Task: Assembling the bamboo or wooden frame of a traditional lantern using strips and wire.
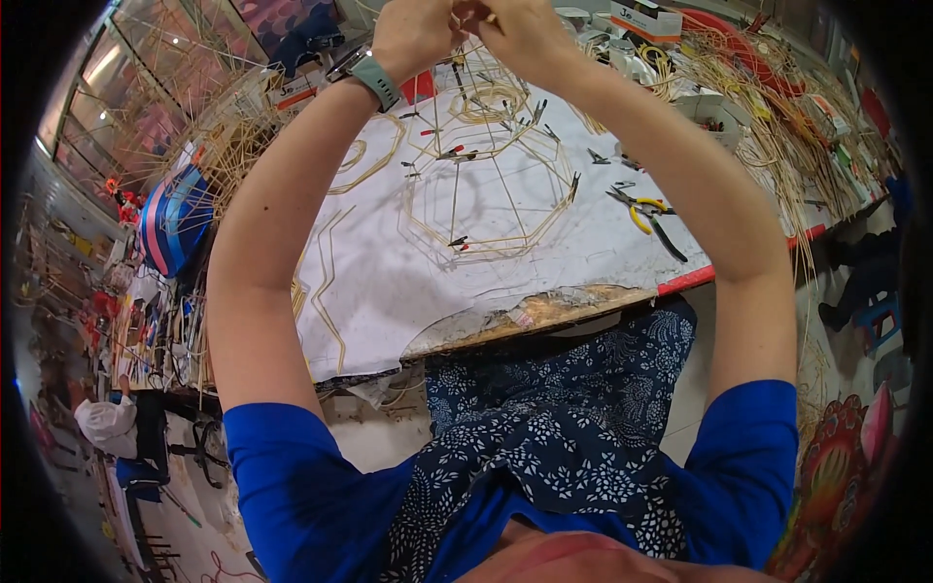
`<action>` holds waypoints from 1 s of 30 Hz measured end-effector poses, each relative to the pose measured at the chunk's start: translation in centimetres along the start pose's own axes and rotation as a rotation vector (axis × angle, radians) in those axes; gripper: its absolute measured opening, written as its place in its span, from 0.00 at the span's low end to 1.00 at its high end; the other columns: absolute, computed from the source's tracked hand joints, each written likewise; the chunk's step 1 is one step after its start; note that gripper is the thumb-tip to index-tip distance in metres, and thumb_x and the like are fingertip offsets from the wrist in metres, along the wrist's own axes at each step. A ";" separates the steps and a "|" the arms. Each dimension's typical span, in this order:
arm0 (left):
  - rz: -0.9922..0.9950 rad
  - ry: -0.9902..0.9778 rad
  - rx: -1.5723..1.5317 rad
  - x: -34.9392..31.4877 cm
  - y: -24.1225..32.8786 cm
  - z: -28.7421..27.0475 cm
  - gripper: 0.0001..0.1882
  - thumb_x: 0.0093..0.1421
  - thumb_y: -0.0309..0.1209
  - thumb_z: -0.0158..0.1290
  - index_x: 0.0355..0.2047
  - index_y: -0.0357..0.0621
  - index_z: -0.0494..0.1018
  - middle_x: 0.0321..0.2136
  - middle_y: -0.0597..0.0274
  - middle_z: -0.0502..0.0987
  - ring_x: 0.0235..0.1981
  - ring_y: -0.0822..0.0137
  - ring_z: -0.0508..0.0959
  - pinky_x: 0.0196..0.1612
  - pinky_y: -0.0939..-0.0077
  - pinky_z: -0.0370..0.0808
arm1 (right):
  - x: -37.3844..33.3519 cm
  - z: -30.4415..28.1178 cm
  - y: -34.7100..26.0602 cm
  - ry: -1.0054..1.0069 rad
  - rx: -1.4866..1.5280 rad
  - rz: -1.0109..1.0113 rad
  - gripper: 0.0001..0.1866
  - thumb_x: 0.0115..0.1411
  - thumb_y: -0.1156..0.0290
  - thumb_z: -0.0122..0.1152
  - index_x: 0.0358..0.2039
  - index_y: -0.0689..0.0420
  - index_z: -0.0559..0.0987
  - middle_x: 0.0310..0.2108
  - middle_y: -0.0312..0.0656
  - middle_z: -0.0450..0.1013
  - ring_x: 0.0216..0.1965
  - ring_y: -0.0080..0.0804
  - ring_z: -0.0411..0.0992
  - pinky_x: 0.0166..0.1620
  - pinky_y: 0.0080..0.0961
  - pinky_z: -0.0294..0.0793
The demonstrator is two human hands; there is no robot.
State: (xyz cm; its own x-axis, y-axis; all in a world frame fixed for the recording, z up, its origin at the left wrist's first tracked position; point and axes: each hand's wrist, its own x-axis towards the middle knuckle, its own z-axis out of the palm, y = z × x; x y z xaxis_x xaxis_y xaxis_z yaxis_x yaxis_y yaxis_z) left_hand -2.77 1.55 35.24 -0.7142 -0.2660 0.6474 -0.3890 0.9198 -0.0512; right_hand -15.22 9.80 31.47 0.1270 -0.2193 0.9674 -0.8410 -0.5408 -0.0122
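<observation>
"My left hand (416, 41) and right hand (530, 44) meet near the top of the stick frame (509, 198) on the bench (379, 282)."
"Gripping it?"
"I can't tell."
"Any writing?"
"Lettering, on an orange-and-white box (645, 21) beyond."

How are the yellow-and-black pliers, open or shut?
Open: the pliers lie on the white sheet, handles spread apart.
</observation>
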 end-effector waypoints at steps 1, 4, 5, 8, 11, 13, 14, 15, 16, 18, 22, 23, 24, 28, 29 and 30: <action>-0.025 -0.006 0.011 0.0 0.3 -0.1 0.12 0.46 0.37 0.57 0.28 0.42 0.75 0.23 0.53 0.77 0.27 0.56 0.78 0.32 0.66 0.74 | -0.8 0.1 0.7 -0.002 0.002 -0.002 0.08 0.52 0.76 0.54 0.33 0.64 0.76 0.30 0.52 0.74 0.33 0.48 0.73 0.37 0.35 0.72; -0.037 0.010 0.039 0.3 -0.1 0.3 0.11 0.46 0.36 0.56 0.28 0.42 0.76 0.23 0.53 0.77 0.27 0.56 0.78 0.32 0.66 0.74 | -5.1 1.0 3.1 -0.238 -0.005 0.263 0.12 0.58 0.67 0.53 0.35 0.64 0.75 0.33 0.42 0.75 0.29 0.25 0.73 0.30 0.26 0.70; -0.017 0.029 0.053 0.5 -0.6 0.5 0.11 0.46 0.35 0.56 0.28 0.42 0.76 0.23 0.53 0.77 0.27 0.56 0.78 0.32 0.66 0.74 | -6.6 1.5 3.1 -0.353 0.042 0.360 0.12 0.58 0.67 0.55 0.36 0.64 0.76 0.30 0.42 0.76 0.25 0.25 0.73 0.27 0.25 0.70; -0.013 0.035 0.064 0.4 -0.9 1.2 0.11 0.45 0.35 0.56 0.28 0.42 0.76 0.23 0.53 0.77 0.27 0.56 0.78 0.32 0.67 0.74 | -9.7 3.1 2.8 -0.495 0.200 0.584 0.12 0.57 0.68 0.56 0.36 0.64 0.77 0.25 0.40 0.75 0.21 0.24 0.72 0.23 0.24 0.68; -0.047 0.026 0.084 0.2 -1.5 1.6 0.11 0.45 0.34 0.55 0.28 0.42 0.76 0.23 0.53 0.77 0.27 0.56 0.78 0.32 0.67 0.74 | -10.9 4.3 2.7 -0.534 0.430 0.811 0.10 0.56 0.69 0.57 0.33 0.64 0.78 0.21 0.37 0.74 0.19 0.21 0.71 0.20 0.21 0.65; 0.139 0.178 -0.026 0.3 -4.3 3.1 0.10 0.45 0.34 0.55 0.27 0.42 0.76 0.22 0.53 0.77 0.28 0.56 0.78 0.32 0.66 0.74 | -10.9 4.9 2.9 -0.589 0.480 0.847 0.09 0.56 0.69 0.58 0.32 0.63 0.78 0.20 0.36 0.73 0.17 0.19 0.69 0.18 0.17 0.62; 0.237 0.251 -0.090 0.2 -4.1 3.1 0.10 0.45 0.34 0.55 0.26 0.43 0.76 0.22 0.52 0.77 0.28 0.56 0.78 0.32 0.66 0.74 | -11.0 5.0 3.2 -0.614 0.499 0.873 0.09 0.55 0.69 0.58 0.31 0.62 0.79 0.20 0.35 0.72 0.16 0.18 0.68 0.17 0.16 0.61; 0.233 0.248 -0.090 0.2 -3.9 3.1 0.10 0.45 0.34 0.55 0.26 0.43 0.76 0.22 0.52 0.77 0.28 0.56 0.78 0.32 0.66 0.74 | -11.2 5.1 3.5 -0.617 0.502 0.876 0.09 0.55 0.69 0.58 0.31 0.62 0.79 0.20 0.35 0.72 0.16 0.18 0.68 0.17 0.16 0.61; 0.126 0.175 -0.008 0.4 -3.7 3.1 0.10 0.46 0.34 0.55 0.28 0.42 0.76 0.24 0.52 0.77 0.28 0.55 0.78 0.32 0.65 0.74 | -11.5 5.2 3.8 -0.615 0.504 0.872 0.09 0.55 0.69 0.58 0.29 0.63 0.78 0.20 0.36 0.72 0.16 0.19 0.68 0.18 0.16 0.62; -0.086 0.026 0.153 0.1 -1.3 1.7 0.11 0.47 0.32 0.55 0.32 0.42 0.74 0.27 0.50 0.77 0.29 0.54 0.77 0.31 0.64 0.73 | -12.0 5.2 4.3 -0.609 0.507 0.870 0.09 0.54 0.70 0.58 0.26 0.63 0.78 0.19 0.37 0.73 0.15 0.20 0.68 0.20 0.18 0.65; 0.359 0.531 0.235 -4.3 1.6 0.2 0.10 0.53 0.25 0.52 0.37 0.38 0.69 0.30 0.53 0.75 0.28 0.63 0.75 0.29 0.71 0.73 | -12.3 5.3 5.1 -0.606 0.628 0.906 0.08 0.56 0.70 0.58 0.31 0.61 0.79 0.22 0.35 0.73 0.15 0.15 0.65 0.17 0.14 0.60; 0.335 0.542 0.171 -5.9 1.1 1.8 0.07 0.56 0.23 0.51 0.35 0.37 0.69 0.27 0.57 0.75 0.26 0.69 0.75 0.27 0.77 0.72 | -12.4 5.2 5.2 -0.601 0.633 0.908 0.08 0.56 0.70 0.58 0.31 0.61 0.79 0.22 0.35 0.73 0.15 0.15 0.65 0.17 0.14 0.60; 0.228 0.510 -0.001 -8.2 2.0 3.5 0.08 0.54 0.23 0.52 0.35 0.38 0.69 0.28 0.57 0.74 0.28 0.68 0.75 0.28 0.77 0.71 | -12.7 5.1 5.4 -0.597 0.638 0.900 0.08 0.55 0.70 0.58 0.31 0.61 0.79 0.22 0.35 0.73 0.15 0.15 0.65 0.17 0.13 0.60; -0.304 0.260 -0.558 -16.8 5.7 11.3 0.11 0.55 0.24 0.52 0.39 0.38 0.70 0.33 0.57 0.74 0.31 0.69 0.75 0.29 0.78 0.71 | -13.3 4.9 5.5 -0.554 0.659 0.873 0.08 0.55 0.70 0.59 0.30 0.62 0.79 0.22 0.36 0.74 0.15 0.16 0.65 0.18 0.14 0.62; -0.407 0.250 -0.674 -17.5 6.0 13.3 0.12 0.56 0.24 0.52 0.41 0.36 0.69 0.34 0.58 0.74 0.32 0.70 0.75 0.29 0.78 0.71 | -13.3 4.8 5.4 -0.533 0.666 0.864 0.08 0.54 0.70 0.59 0.29 0.62 0.79 0.21 0.36 0.74 0.14 0.17 0.66 0.19 0.16 0.63; -0.403 0.253 -0.673 -17.7 6.0 15.2 0.12 0.56 0.24 0.52 0.41 0.36 0.69 0.34 0.58 0.74 0.32 0.70 0.75 0.29 0.78 0.71 | -13.3 4.8 5.3 -0.513 0.671 0.855 0.08 0.53 0.70 0.60 0.29 0.62 0.80 0.20 0.37 0.74 0.14 0.18 0.66 0.19 0.17 0.64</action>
State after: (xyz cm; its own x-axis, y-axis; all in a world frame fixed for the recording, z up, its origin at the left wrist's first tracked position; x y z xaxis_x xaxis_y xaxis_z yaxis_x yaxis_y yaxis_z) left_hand -1.25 7.38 11.94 -0.4105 -0.6139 0.6743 -0.0985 0.7650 0.6365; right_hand -18.84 5.94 17.29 -0.0158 -0.9288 0.3704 -0.3329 -0.3444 -0.8778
